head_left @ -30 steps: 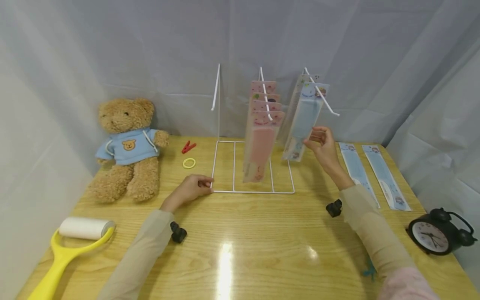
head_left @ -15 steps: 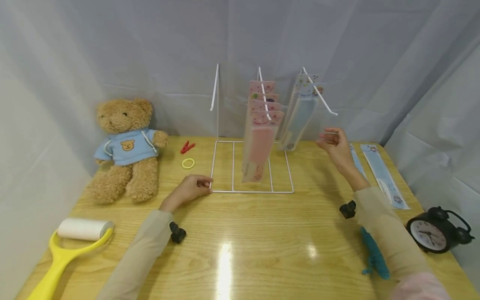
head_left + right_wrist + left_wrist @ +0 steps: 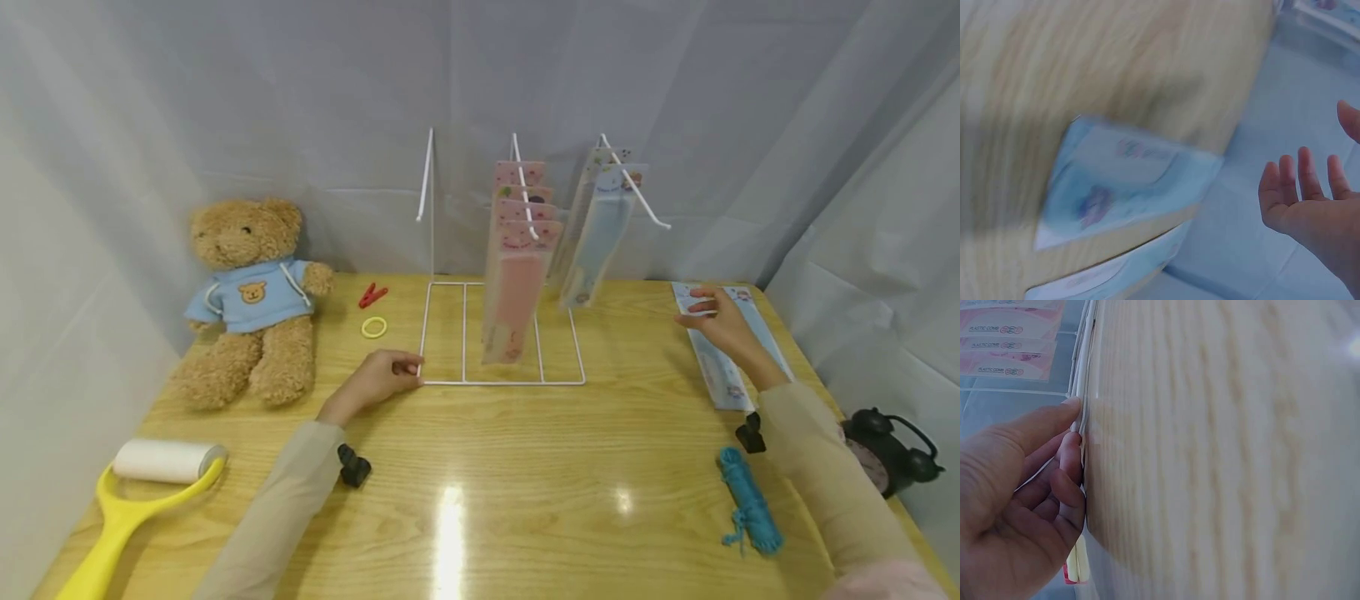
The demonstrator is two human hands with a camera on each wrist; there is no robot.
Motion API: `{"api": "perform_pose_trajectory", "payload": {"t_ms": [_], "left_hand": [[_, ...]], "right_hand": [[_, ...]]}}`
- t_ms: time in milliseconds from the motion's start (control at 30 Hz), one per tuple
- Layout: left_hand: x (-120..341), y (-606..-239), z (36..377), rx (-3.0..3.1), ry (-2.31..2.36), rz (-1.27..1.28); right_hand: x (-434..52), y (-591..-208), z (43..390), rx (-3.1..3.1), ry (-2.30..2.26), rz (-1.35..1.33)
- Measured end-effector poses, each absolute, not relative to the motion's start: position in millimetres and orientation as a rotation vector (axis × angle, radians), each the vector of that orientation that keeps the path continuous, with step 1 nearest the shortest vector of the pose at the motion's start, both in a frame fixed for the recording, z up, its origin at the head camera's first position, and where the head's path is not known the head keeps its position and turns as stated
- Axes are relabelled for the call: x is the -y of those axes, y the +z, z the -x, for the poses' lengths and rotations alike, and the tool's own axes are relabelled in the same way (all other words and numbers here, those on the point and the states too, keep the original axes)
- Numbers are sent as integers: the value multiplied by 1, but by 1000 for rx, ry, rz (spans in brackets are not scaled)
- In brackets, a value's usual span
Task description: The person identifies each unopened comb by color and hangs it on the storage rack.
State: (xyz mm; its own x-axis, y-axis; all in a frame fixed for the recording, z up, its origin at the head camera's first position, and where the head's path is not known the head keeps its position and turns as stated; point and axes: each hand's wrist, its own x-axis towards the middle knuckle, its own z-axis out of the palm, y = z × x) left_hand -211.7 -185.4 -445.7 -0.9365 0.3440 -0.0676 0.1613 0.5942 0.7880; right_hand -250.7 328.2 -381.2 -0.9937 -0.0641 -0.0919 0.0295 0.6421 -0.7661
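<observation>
In the head view my left hand point(image 3: 378, 379) pinches the front left corner of a white wire display rack point(image 3: 502, 383); the left wrist view shows thumb and fingers at the wire. Several pink comb packs point(image 3: 519, 292), printed "PLASTIC COMB", hang from the rack's middle hook. Blue packs point(image 3: 606, 225) hang on its right hook, while the left hook point(image 3: 425, 179) carries nothing. Over two flat blue packs on the table, one nearer point(image 3: 716, 367) and one farther right point(image 3: 765, 329), is my right hand point(image 3: 723, 325), fingers spread and holding nothing. It partly covers both packs.
A teddy bear point(image 3: 251, 300) sits at the left, near a red clip point(image 3: 371, 296) and a yellow ring point(image 3: 374, 327). A yellow-handled roller point(image 3: 168, 460) lies front left. At the right are a blue cord bundle point(image 3: 750, 500) and a black alarm clock point(image 3: 903, 454), partly behind the sleeve.
My right hand has let go of the blue pack on the right hook and moved right, over the packs on the table. The hung pack has swung back. My left hand stays at the rack.
</observation>
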Motion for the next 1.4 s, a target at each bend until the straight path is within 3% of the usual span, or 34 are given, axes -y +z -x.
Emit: {"api": "perform_pose_trajectory", "payload": {"t_ms": [467, 1400], "left_hand": [[186, -448, 213, -2593, 1273, -417], [184, -448, 212, -2592, 1292, -379]], "right_hand": [[-378, -416, 242, -2701, -981, -40], [-381, -422, 248, -2712, -830, -76]]}}
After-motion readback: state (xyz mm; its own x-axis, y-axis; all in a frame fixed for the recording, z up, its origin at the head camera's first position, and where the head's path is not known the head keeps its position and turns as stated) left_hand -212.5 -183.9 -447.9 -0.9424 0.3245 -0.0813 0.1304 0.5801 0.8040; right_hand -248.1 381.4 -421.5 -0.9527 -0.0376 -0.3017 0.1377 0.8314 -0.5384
